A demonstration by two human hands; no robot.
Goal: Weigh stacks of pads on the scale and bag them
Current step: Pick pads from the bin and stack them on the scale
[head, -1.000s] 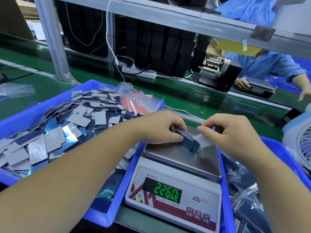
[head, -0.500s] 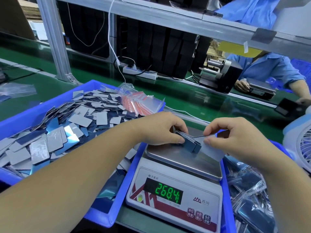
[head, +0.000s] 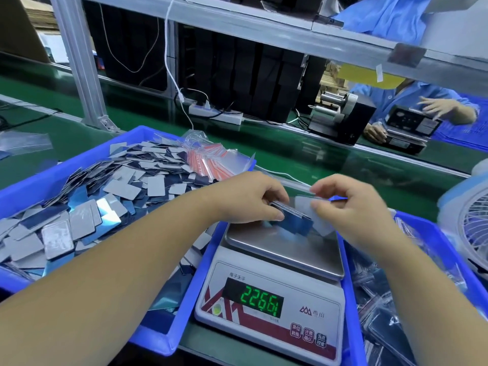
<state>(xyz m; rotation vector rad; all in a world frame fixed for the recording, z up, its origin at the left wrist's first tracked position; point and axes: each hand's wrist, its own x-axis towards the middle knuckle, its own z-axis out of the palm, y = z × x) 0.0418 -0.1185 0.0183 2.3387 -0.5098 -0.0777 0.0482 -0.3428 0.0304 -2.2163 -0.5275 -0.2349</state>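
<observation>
A white digital scale with a steel pan stands in front of me, its green display reading 226.6. A stack of blue-grey pads stands tilted on the pan. My left hand grips the stack from the left. My right hand pinches a clear plastic bag held against the stack's right end. Loose grey and blue pads fill the blue bin on the left, with a bundle of red-striped empty bags at its far corner.
A second blue bin on the right holds bagged pads. A white fan stands at the far right. Behind lies a green conveyor, a power strip, and another worker in blue at a second scale.
The display went from 226.0 to 268.4 and back to 226.6. My right hand has moved the bag closer to the stack's end. The worker across the belt has shifted a hand.
</observation>
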